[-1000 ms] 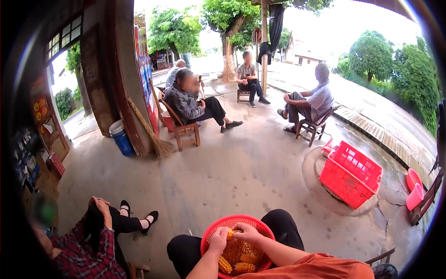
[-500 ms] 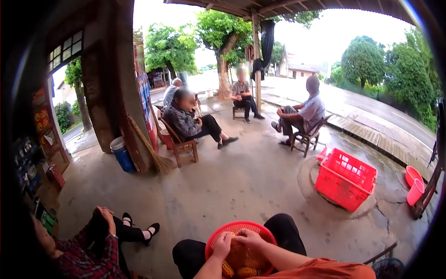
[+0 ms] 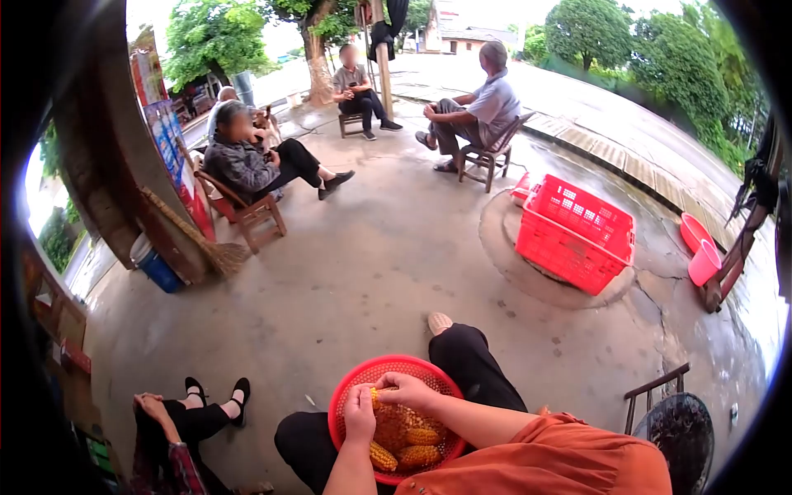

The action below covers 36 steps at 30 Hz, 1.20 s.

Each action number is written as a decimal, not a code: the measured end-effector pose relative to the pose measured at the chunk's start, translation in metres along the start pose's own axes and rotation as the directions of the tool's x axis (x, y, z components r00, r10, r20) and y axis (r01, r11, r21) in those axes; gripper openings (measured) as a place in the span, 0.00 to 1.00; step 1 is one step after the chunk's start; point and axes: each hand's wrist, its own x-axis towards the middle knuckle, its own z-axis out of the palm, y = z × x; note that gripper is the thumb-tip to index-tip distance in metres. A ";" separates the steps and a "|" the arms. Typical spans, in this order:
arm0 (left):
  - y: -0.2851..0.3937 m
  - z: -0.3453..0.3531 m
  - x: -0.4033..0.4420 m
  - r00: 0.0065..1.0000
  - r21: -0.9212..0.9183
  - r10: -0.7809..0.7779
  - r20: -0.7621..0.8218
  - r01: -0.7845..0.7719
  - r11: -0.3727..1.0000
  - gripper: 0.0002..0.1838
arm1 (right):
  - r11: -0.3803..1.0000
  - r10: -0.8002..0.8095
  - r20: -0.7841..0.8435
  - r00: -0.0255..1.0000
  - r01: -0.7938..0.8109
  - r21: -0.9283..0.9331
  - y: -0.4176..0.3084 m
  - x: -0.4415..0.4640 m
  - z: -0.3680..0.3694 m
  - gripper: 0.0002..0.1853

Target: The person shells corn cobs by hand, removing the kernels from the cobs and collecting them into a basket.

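Viewpoint has swung down and rightward since the earlier frame: red basket [image 3: 399, 360] sits higher in view between my legs [image 3: 474, 363], and my right foot [image 3: 440, 322] shows beyond it. Left hand [image 3: 360, 414] and right hand [image 3: 410, 391] close together over the basket, both clamped on one corn cob [image 3: 376, 399]. Grip looks much as before, so handling of that cob seems unbroken. Three more cobs [image 3: 419, 456], plainer now, lie below with what look like loose kernels [image 3: 391, 426]. Red crate [image 3: 569, 254] well apart.

You've got grey concrete floor [image 3: 371, 285], cracked at right. Wooden chair [image 3: 259, 216] ahead-left, bright daylight over road [image 3: 635, 111].
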 end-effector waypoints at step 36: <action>0.044 -0.004 -0.003 0.848 0.628 0.524 0.074 -0.448 0.636 0.08 | 0.916 0.296 0.138 0.945 -0.322 0.240 0.005 0.015 -0.001 0.15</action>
